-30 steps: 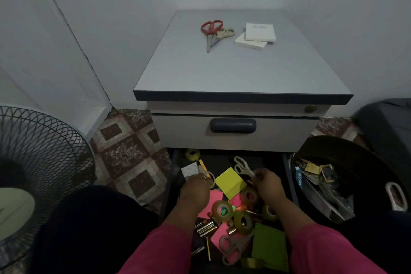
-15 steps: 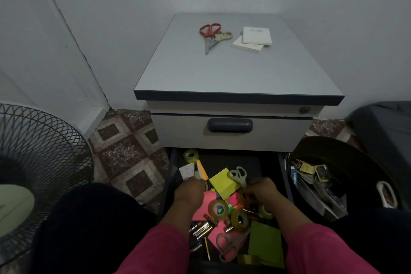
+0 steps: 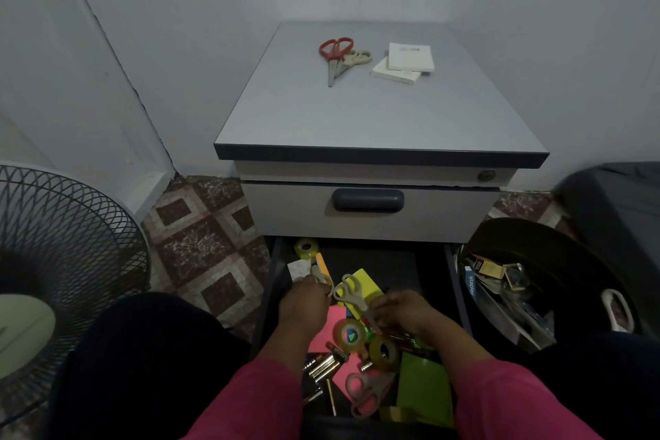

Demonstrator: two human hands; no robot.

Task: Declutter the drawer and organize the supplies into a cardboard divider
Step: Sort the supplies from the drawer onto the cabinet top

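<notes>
- The right hand (image 3: pixel 400 311) pinches the blades of the beige scissors (image 3: pixel 353 293) over the open drawer (image 3: pixel 378 257).
- Its long axis is diagonal, handles pointing away to the left.
- The left hand (image 3: pixel 303 300) grips another loop; I cannot tell more.

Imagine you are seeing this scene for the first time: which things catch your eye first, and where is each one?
The open drawer at the bottom centre draws the eye, crammed with bright sticky notes, tape rolls, batteries and scissors. Both hands are in it: the right hand grips a pale-handled pair of scissors over a yellow pad, and the left hand is curled beside it. On the cabinet top behind lie red scissors and white notepads.
</notes>
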